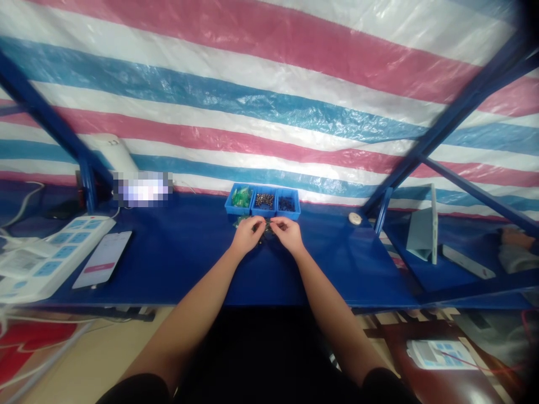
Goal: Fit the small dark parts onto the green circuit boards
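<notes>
Both hands meet over the blue table (269,275), just in front of a row of three small blue bins. My left hand (248,234) is closed, thumb and fingertips pinched together on something too small to name. Facing it, my right hand (288,233) is pinched in the same way, its fingertips almost touching the left ones. Small dark bits show between and below the fingers. Behind them, the left bin holds green pieces (241,197), the middle bin brassy metal bits (265,201), and the right bin dark blue or black pieces (286,204). A few greenish bits lie beside my left hand.
On the left lie a phone (103,260) and a large white power strip (63,252) with cables. A round pale object (354,218) sits at right, near the blue frame post (383,210). Beyond it stand a tablet in a case (423,233) and another person's hand (517,238).
</notes>
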`<state>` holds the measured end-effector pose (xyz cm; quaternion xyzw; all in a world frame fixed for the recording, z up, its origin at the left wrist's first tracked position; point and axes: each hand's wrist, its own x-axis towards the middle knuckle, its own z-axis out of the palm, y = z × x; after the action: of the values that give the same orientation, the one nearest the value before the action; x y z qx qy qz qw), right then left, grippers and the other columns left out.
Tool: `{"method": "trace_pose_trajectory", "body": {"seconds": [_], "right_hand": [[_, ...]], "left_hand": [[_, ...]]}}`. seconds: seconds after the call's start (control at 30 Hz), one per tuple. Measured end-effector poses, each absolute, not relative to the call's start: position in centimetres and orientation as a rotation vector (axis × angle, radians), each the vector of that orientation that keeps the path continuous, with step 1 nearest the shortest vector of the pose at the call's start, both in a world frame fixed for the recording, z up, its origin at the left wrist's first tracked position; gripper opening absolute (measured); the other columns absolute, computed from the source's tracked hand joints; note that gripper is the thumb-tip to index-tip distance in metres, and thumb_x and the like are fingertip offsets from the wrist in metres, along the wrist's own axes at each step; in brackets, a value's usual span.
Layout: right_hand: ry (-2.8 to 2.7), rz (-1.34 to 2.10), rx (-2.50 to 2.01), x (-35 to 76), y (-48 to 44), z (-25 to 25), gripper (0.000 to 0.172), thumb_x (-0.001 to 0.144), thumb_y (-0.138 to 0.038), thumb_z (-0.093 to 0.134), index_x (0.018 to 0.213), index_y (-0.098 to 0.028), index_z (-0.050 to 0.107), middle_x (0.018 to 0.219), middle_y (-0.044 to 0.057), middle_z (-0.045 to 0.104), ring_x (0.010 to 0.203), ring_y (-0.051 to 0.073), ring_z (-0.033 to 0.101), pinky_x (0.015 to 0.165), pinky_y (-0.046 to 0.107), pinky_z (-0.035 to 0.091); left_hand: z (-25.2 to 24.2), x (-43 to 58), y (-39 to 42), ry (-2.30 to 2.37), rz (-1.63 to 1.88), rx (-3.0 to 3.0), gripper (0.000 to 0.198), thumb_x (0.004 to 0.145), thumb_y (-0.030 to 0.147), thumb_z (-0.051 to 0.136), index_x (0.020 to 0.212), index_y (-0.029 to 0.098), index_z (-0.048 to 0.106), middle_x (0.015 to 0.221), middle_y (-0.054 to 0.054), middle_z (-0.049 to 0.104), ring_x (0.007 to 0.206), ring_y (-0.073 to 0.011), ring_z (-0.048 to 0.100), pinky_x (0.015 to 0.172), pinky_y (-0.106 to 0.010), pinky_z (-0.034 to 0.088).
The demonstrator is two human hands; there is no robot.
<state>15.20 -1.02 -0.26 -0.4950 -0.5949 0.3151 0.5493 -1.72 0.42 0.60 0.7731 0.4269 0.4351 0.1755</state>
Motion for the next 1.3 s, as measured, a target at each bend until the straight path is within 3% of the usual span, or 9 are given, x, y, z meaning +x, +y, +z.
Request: {"method": "trace_pose_trajectory", "body": {"seconds": [0.43, 0.63, 1.03, 1.3], "right_hand": [[-1.395, 0.756, -1.164, 15.3, -1.0, -0.2, 0.025, 0.078, -0.039, 0.063, 0.092, -0.020, 0.071, 0.085, 0.005, 0.073, 0.068, 0.018, 0.065, 0.064, 0.030, 0.055], [-1.388, 0.754, -1.157, 15.2, -0.9, -0.2, 0.024, 0.079, -0.038, 0.063, 0.091, -0.020, 0.071, 0.086, 0.005, 0.073, 0.069, 0.017, 0.065, 0.067, 0.030, 0.055], [-1.419, 0.750, -1.146, 15.1, -1.1, -0.2, 0.025, 0.078, -0.038, 0.063, 0.093, -0.020, 0.071, 0.085, 0.004, 0.072, 0.070, 0.017, 0.064, 0.066, 0.028, 0.053], [-1.470, 0.712, -1.167, 15.2, -1.3, 0.2, 0.024, 0.078, -0.037, 0.063, 0.094, -0.020, 0.072, 0.089, 0.004, 0.073, 0.070, 0.017, 0.064, 0.065, 0.028, 0.053]], "left_hand": [[0.5, -1.7, 0.5, 1.239, 1.216, 2.191, 0.023, 0.092, 0.036, 0.047, 0.086, 0.021, 0.064, 0.078, 0.000, 0.067, 0.071, -0.0147, 0.061, 0.070, -0.027, 0.046], [0.3, -1.6, 0.4, 1.240, 1.262, 2.131, 0.020, 0.089, 0.036, 0.052, 0.097, 0.022, 0.064, 0.080, 0.000, 0.068, 0.072, -0.0148, 0.062, 0.068, -0.026, 0.047], [-0.2, -1.7, 0.7, 1.238, 1.214, 2.149, 0.023, 0.092, 0.038, 0.048, 0.090, 0.021, 0.063, 0.084, -0.001, 0.069, 0.075, -0.0152, 0.062, 0.070, -0.027, 0.046], [-0.3, -1.7, 0.7, 1.243, 1.191, 2.133, 0.027, 0.093, 0.040, 0.045, 0.090, 0.020, 0.063, 0.077, -0.001, 0.067, 0.069, -0.0146, 0.060, 0.063, -0.025, 0.046]]}}
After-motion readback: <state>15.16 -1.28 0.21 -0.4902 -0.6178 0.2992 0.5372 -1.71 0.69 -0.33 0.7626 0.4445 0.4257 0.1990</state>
